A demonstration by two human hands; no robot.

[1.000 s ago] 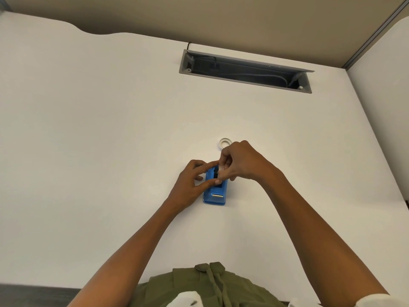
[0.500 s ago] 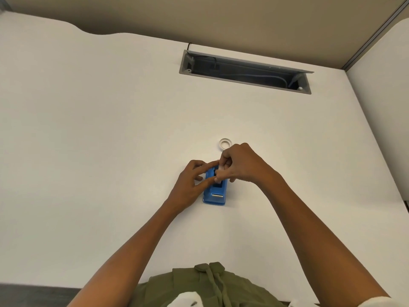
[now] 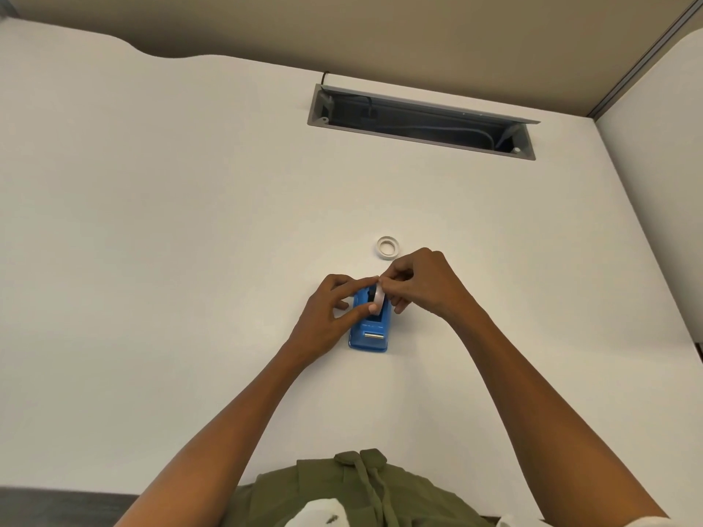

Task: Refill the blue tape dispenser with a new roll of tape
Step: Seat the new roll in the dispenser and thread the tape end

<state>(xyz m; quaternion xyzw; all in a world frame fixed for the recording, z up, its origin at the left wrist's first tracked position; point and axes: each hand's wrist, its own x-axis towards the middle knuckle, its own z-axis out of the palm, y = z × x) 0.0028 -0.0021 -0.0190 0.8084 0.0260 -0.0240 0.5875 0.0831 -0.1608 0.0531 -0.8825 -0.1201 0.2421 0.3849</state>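
Observation:
The blue tape dispenser [image 3: 369, 332] lies on the white desk [image 3: 171, 260], its cutter end towards me. A white roll of tape [image 3: 379, 294] stands on edge in the dispenser's well. My left hand [image 3: 334, 310] rests on the dispenser's left side, thumb and forefinger touching the roll. My right hand [image 3: 422, 281] pinches the roll's upper far edge from the right. A second white ring of tape [image 3: 387, 246] lies flat on the desk just beyond my hands.
An open grey cable tray [image 3: 420, 121] is set into the desk near its far edge. A beige partition rises behind the desk, and a white panel [image 3: 662, 146] stands at the right. My green shirt shows at the bottom.
My right hand has shifted slightly right and back, so the white roll in the dispenser's well now shows. The left hand stays on the dispenser.

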